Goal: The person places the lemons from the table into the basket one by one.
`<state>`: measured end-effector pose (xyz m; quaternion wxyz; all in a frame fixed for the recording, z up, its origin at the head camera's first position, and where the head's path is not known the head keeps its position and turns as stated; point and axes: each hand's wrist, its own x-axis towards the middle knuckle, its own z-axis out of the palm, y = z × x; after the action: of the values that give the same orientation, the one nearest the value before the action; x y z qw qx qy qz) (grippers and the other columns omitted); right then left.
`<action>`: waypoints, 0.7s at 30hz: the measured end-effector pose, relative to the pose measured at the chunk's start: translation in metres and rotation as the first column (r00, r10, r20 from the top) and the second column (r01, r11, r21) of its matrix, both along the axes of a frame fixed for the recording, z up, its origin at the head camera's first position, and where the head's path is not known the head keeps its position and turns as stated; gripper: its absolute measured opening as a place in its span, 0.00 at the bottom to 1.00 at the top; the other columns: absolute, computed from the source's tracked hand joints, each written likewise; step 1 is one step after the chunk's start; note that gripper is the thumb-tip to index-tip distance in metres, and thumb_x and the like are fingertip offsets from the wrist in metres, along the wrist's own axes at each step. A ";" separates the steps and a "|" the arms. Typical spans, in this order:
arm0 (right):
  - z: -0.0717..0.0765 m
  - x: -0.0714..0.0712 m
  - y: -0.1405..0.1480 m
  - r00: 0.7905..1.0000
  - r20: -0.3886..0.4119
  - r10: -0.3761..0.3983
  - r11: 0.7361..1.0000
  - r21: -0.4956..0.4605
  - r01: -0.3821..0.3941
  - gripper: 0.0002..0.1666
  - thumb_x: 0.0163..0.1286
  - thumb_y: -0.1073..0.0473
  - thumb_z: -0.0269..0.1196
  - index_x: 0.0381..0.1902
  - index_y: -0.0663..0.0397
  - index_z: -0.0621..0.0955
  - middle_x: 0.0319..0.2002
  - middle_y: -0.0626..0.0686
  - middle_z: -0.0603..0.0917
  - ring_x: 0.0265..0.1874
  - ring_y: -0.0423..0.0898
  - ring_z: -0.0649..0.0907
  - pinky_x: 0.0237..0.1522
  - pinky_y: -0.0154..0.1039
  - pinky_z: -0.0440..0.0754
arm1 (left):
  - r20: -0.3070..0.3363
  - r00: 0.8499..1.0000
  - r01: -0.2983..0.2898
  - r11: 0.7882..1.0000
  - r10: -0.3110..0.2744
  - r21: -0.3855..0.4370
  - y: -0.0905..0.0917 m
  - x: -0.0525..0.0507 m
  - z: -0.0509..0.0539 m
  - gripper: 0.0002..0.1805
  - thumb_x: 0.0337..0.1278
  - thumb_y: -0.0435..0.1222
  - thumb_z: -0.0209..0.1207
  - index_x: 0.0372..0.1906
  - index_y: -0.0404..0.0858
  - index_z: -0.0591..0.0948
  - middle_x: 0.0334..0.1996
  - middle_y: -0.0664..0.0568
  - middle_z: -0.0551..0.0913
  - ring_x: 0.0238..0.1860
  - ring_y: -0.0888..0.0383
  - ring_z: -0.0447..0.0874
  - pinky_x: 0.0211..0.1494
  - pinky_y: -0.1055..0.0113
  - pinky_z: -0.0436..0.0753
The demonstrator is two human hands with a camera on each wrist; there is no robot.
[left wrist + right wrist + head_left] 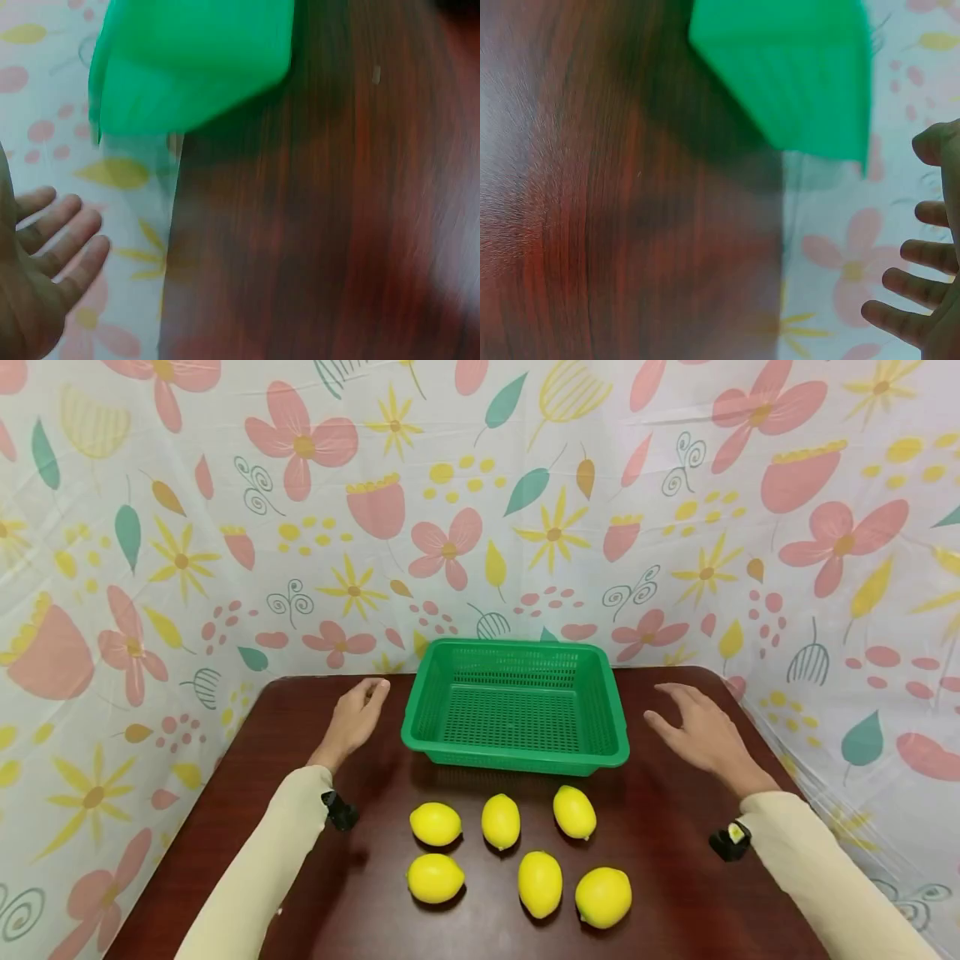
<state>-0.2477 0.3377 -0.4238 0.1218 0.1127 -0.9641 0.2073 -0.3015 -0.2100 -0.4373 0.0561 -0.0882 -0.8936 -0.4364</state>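
Observation:
A green plastic basket [517, 760] with perforated sides stands at the back of the dark wooden table, with nothing inside it. To its left is my left hand [354, 717], apart from the basket, its fingers loosely bent. On the other side my right hand [701, 731] hovers with fingers spread, also apart from the rim. Both wrist views show relaxed fingers holding nothing, near the blurred basket wall [202, 67]. In front of the basket lie several yellow lemons, among them a back-left lemon [436, 824], a back-right lemon [574, 812] and a front-right lemon [603, 897].
The dark brown table [675, 877] has rounded back corners. A white curtain [480, 552] printed with pink flowers and yellow and green leaves hangs right behind the table and along both sides. Small black cameras [731, 842] are strapped at both wrists.

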 end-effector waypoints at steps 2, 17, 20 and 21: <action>0.008 0.013 -0.002 0.999 -0.032 0.008 0.999 -0.034 -0.009 0.37 0.78 0.40 0.58 0.71 0.60 0.70 0.69 0.68 0.70 0.66 0.69 0.70 0.59 0.71 0.68 | 0.068 0.998 0.014 0.997 -0.019 0.075 0.008 0.004 -0.003 0.39 0.76 0.65 0.39 0.72 0.40 0.71 0.61 0.42 0.78 0.57 0.43 0.80 0.59 0.45 0.79; 0.021 0.107 -0.047 0.980 -0.168 0.109 0.989 -0.080 -0.123 0.26 0.68 0.52 0.71 0.63 0.45 0.80 0.57 0.47 0.83 0.48 0.45 0.82 0.46 0.25 0.76 | 0.275 0.957 -0.021 0.924 -0.093 0.383 0.037 0.011 -0.033 0.33 0.77 0.54 0.52 0.72 0.34 0.70 0.64 0.36 0.75 0.54 0.46 0.82 0.56 0.55 0.84; 0.014 0.121 -0.056 0.979 -0.157 0.132 0.987 -0.070 -0.144 0.27 0.66 0.51 0.73 0.62 0.40 0.80 0.57 0.43 0.83 0.49 0.42 0.81 0.47 0.27 0.77 | 0.269 0.957 -0.018 0.906 -0.107 0.422 0.038 0.011 -0.037 0.30 0.79 0.51 0.52 0.70 0.33 0.72 0.59 0.35 0.76 0.48 0.51 0.82 0.51 0.60 0.85; 0.011 0.125 -0.059 0.978 -0.153 0.139 0.987 -0.063 -0.150 0.27 0.65 0.51 0.74 0.61 0.39 0.80 0.57 0.41 0.82 0.50 0.41 0.81 0.48 0.28 0.77 | 0.268 0.957 -0.019 0.898 -0.110 0.440 0.038 0.011 -0.039 0.30 0.79 0.51 0.52 0.69 0.33 0.72 0.59 0.35 0.76 0.48 0.52 0.82 0.50 0.62 0.84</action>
<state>-0.1229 0.2787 -0.4131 0.1819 0.1929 -0.9332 0.2424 -0.2907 -0.1715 -0.4759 -0.0655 -0.0304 -0.7688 -0.6354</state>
